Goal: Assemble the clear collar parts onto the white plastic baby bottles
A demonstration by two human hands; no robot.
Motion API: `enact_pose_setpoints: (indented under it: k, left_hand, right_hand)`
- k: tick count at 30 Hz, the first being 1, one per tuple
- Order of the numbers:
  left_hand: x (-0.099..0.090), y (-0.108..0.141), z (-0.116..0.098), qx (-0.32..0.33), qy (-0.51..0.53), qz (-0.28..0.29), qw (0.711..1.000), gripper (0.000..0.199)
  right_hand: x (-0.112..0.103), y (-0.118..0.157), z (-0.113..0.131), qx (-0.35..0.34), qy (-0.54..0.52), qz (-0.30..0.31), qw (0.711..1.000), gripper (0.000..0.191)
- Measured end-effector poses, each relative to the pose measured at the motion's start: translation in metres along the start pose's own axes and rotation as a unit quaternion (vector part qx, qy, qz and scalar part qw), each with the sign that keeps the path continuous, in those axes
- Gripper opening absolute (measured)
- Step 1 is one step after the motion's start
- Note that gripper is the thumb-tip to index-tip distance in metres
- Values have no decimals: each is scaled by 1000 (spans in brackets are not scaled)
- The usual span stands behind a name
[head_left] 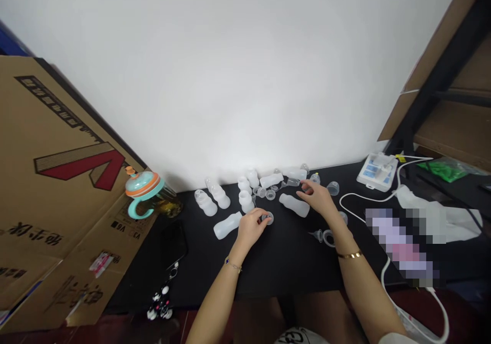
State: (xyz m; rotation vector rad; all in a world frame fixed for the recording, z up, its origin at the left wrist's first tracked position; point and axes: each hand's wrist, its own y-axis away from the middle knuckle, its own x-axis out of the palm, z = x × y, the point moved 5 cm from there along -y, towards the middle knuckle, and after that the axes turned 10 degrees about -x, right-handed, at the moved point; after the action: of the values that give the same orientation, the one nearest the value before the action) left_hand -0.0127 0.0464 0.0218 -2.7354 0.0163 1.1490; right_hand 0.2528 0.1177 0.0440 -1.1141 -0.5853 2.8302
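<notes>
My left hand (pixel 251 226) is pinched at the edge of a small clear plastic ring (pixel 270 218) on the black table. A white bottle (pixel 227 225) lies just left of that hand. My right hand (pixel 317 199) has its thumb and fingers apart, above the table, near a small clear cap (pixel 293 182). Below its fingertips a second white bottle (pixel 295 205) lies on its side. Under my right forearm sit a clear nipple (pixel 316 235) and a clear ring (pixel 329 238), the latter partly hidden.
Capped white bottles (pixel 205 203) stand at the left, near several open white ones (pixel 246 201). A drinking jug (pixel 148 193), a phone (pixel 174 243) and a cardboard box (pixel 57 180) are farther left. At right are a plastic case (pixel 378 172), a white cable (pixel 360 199) and white cloth (pixel 437 213).
</notes>
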Motion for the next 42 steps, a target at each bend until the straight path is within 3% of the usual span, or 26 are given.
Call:
enact_pose_setpoints:
  k: [6, 14, 17, 21, 23, 26, 29, 33, 37, 42]
  left_hand:
    - [1, 0, 1, -1, -16, 5, 1000, 17]
    - [2, -1, 4, 2, -18, 4, 1000, 19]
    - [3, -2, 4, -1, -18, 4, 1000, 19]
    - [5, -2, 3, 2, -26, 8, 1000, 18]
    - [5, -2, 3, 4, -26, 9, 1000, 17]
    - [6, -2, 5, 0, -24, 5, 1000, 17]
    - [5, -2, 5, -5, -15, 5, 1000, 17]
    - [3, -2, 3, -8, 4, 2, 1000, 19]
    - [1, 0, 0, -4, 13, -3, 1000, 21]
    - [0, -1, -1, -4, 22, -8, 1000, 20]
  right_hand:
    - [37, 12, 19, -55, 22, 122, 991, 53]
    - [68, 28, 51, -70, 37, 227, 971, 46]
    - [72, 28, 51, -48, 10, 197, 979, 45]
    - [62, 18, 44, 8, -160, 62, 985, 51]
    - [54, 13, 41, 46, -327, 2, 944, 51]
    - [45, 9, 37, 101, -524, -57, 843, 48]
    - [40, 7, 34, 144, -617, -68, 771, 35]
    - [45, 10, 28, 215, -683, -55, 697, 19]
    - [52, 12, 27, 252, -715, -45, 651, 16]
    - [56, 10, 24, 241, -722, -49, 647, 17]
